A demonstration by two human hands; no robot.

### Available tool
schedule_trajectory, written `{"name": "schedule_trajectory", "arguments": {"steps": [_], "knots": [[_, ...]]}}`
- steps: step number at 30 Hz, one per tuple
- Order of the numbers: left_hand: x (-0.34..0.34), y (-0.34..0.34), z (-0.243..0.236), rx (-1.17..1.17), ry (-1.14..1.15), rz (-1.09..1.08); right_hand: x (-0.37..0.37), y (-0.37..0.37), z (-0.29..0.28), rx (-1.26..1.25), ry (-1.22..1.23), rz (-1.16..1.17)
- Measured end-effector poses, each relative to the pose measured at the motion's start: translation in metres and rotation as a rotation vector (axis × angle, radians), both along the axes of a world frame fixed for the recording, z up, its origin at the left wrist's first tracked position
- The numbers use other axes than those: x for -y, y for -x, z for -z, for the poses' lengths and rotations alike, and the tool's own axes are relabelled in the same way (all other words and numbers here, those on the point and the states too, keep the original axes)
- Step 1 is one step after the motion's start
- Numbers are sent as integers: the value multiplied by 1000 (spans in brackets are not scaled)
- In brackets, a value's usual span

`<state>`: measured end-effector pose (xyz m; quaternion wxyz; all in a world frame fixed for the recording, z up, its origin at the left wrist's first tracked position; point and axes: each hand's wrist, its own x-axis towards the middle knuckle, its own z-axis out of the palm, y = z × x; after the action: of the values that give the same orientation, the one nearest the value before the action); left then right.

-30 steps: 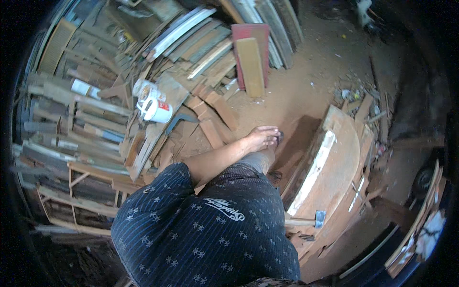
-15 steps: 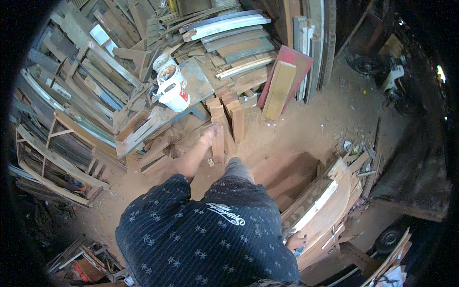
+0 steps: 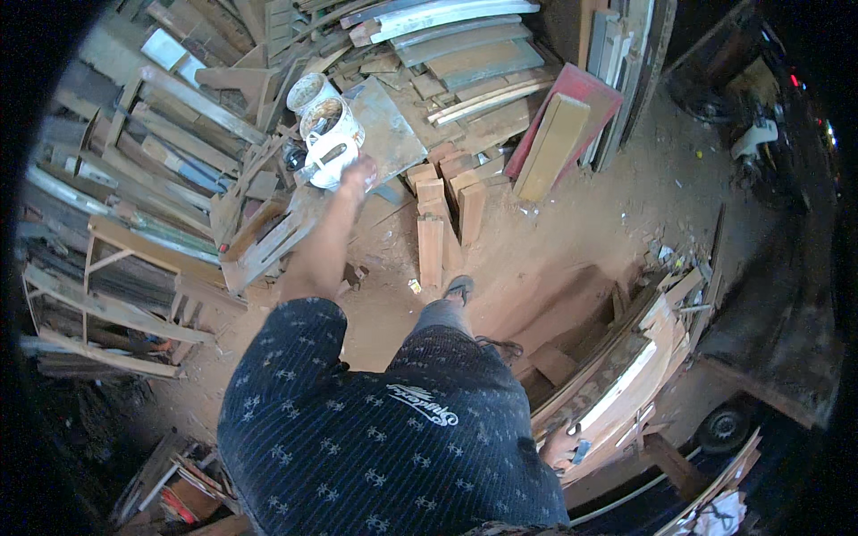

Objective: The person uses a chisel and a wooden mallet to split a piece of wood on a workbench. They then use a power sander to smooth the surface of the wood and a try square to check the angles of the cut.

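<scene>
My left hand (image 3: 358,176) is extended beside a white handled bucket (image 3: 332,163) on a grey board (image 3: 389,134); its fingers are blurred, and I cannot tell whether they touch it. Two more white containers (image 3: 311,89) stand behind that bucket. Below my left hand, short reddish timber blocks (image 3: 431,246) stand upright on the dusty floor. My right hand (image 3: 560,445), at the lower right beside my body, grips a hatchet with a metal head (image 3: 582,452) over curved boards (image 3: 643,375) with a white edge.
Stacked planks (image 3: 465,49) and wooden frames (image 3: 116,295) line the left and back. A red panel (image 3: 599,107) and a yellow board (image 3: 552,147) lean at the back. A motorbike (image 3: 751,143) and a wheel (image 3: 719,424) are at the right, with scrap wood (image 3: 183,482) at lower left.
My left hand has moved from by my leg, past the upright blocks, up to the bucket. My right hand has come into view and taken hold of the hatchet that lay on the boards.
</scene>
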<state>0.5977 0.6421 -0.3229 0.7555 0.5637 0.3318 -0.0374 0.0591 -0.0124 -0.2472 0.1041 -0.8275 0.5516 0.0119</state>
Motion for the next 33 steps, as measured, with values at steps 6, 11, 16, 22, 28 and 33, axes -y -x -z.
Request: {"name": "schedule_trajectory", "arguments": {"steps": [6, 11, 16, 22, 28, 33], "knots": [[149, 76, 51, -411, 23, 289, -11, 55, 38, -30, 147, 51], [74, 138, 127, -430, 75, 494, -66, 5, 7, 248, -205, 227], [121, 138, 144, -614, -16, 667, -73, 44, -6, 212, -122, 373], [110, 88, 162, -604, -191, 812, -82, 44, 6, 213, -165, 450], [174, 71, 115, -400, -224, 1035, -40, 63, 37, 101, -78, 399], [231, 84, 76, -495, -380, 988, 27, 44, 29, 15, 21, 354]]}}
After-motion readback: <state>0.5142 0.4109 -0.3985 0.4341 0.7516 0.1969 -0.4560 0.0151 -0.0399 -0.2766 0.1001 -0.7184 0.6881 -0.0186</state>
